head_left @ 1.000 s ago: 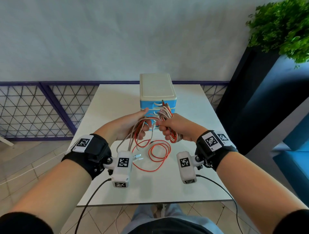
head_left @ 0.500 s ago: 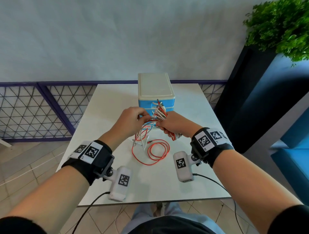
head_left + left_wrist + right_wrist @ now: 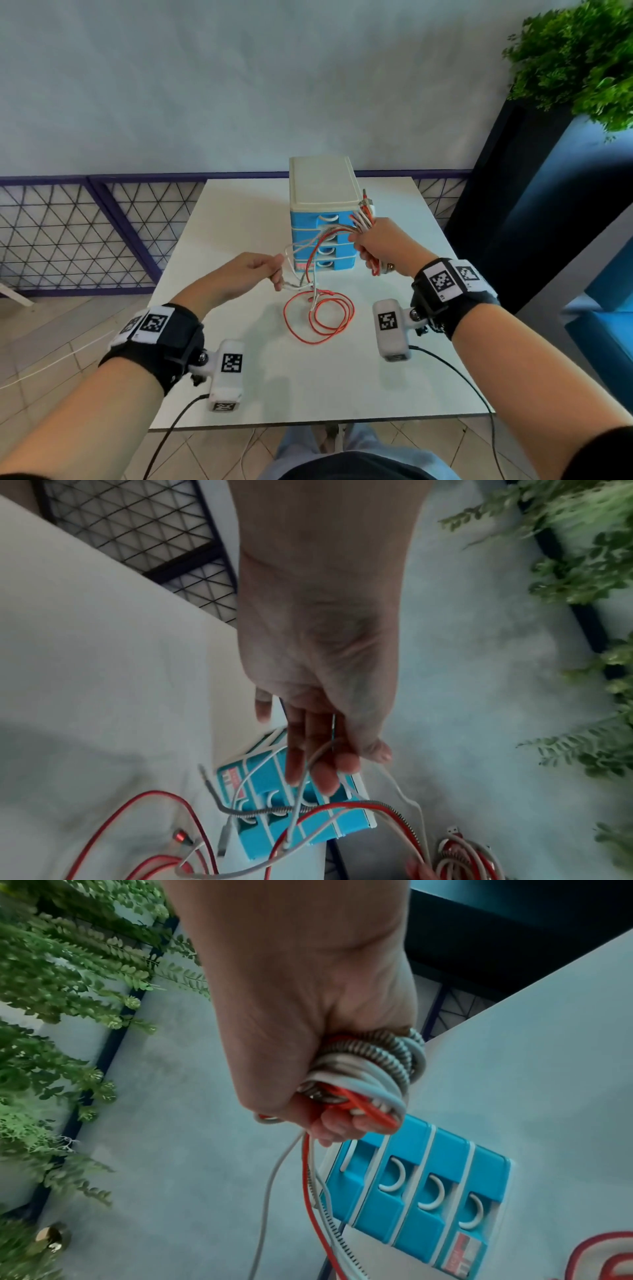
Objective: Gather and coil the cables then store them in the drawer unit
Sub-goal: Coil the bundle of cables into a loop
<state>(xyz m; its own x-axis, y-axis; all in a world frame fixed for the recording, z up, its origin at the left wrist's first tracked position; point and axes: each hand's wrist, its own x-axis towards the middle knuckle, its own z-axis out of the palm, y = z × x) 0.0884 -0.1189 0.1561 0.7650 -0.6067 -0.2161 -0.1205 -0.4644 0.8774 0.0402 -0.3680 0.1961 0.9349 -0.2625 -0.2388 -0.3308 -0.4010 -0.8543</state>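
While both forearms reach in over the near edge of the tabletop (image 3: 239, 394), wrist straps and white camera pods sit closest to the viewer. Mid-tabletop: loose red cable loops (image 3: 320, 317) lie flat, a white strand and a plug end crossing them. Strands rise from those loops to both hands.

Left hand (image 3: 246, 275) hangs above the tabletop left of the loops, toward the left edge. Fingers (image 3: 318, 767) lightly curled, white strands running between them; thumb pressed alongside. It's pinching the white cable (image 3: 260, 767), not a full fist.

Right hand (image 3: 383, 248) is higher and further back, toward the right edge, just in front of the drawer unit's right side. Clenched tight around the coiled cable bundle (image 3: 363, 1069): white, red and a braided grey cable wound together. Plug ends stick up out of the top of the fist.

Drawer unit (image 3: 320, 222) stands at the far-centre of the tabletop, blue fronts facing the person, cream lid on top. All four drawers look closed.

Beyond the far edge: lattice railing (image 3: 85, 233), pale wall, plant (image 3: 579, 58) at far right.
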